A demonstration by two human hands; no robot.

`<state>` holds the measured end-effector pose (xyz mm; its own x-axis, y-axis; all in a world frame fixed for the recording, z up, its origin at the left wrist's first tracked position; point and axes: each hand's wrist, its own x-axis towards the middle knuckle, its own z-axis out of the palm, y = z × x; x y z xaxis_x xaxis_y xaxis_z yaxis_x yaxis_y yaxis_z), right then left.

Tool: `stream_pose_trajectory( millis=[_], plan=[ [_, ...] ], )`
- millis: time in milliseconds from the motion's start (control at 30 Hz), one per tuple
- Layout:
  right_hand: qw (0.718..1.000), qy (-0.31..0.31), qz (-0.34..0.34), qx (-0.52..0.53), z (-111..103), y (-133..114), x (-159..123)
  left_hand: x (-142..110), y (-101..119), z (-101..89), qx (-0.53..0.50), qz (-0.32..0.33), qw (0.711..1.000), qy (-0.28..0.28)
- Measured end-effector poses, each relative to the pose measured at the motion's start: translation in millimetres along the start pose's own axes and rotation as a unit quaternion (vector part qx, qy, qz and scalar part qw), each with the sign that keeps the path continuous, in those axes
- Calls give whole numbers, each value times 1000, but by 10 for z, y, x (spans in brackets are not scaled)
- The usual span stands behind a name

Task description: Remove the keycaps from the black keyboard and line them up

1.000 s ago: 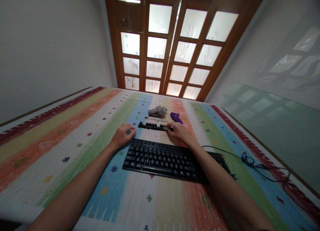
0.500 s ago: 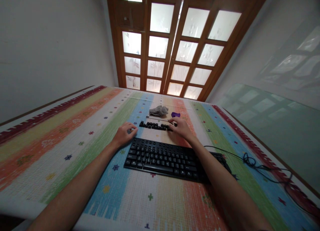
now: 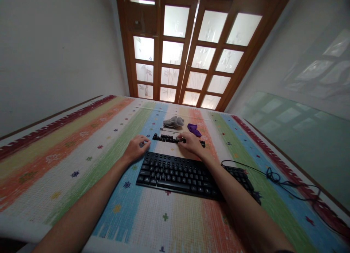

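A black keyboard (image 3: 177,172) lies across the striped cloth, with most of its keys in place. Beyond its far edge runs a row of loose black keycaps (image 3: 164,137). My right hand (image 3: 189,143) reaches over the keyboard to this row, fingertips pinched together at its middle; whatever is between them is hidden. My left hand (image 3: 136,148) rests on the cloth just left of the row and the keyboard's upper left corner. Its fingers are loosely bent, with a gap to the thumb, and it holds nothing. A thin dark stick-like thing (image 3: 167,130) lies behind the keycaps.
A crumpled grey cloth (image 3: 173,122) and a purple piece of fabric (image 3: 194,129) lie farther back. The keyboard's black cable (image 3: 276,178) is tangled at the right. Wooden doors (image 3: 188,63) with glass panes stand beyond the table's far end.
My right hand has moved left along the row, uncovering keycaps at its right end and more of the purple fabric. My left hand has stayed put.
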<state>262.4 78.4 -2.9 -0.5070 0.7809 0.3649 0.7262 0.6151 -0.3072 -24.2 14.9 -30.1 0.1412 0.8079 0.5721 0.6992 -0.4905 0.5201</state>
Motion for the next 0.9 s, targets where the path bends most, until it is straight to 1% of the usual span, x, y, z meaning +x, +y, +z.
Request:
stream_pose_trajectory(
  millis=[400,733,900],
  plan=[
    [999,-40,4,-30,61,9,21,-4,12,-5,-4,-24,1000,0],
    [999,-34,8,-23,80,25,18,-7,-6,5,-3,-14,1000,1],
    [999,-31,5,-22,43,18,8,-10,7,0,3,-18,1000,-1]
  ],
)
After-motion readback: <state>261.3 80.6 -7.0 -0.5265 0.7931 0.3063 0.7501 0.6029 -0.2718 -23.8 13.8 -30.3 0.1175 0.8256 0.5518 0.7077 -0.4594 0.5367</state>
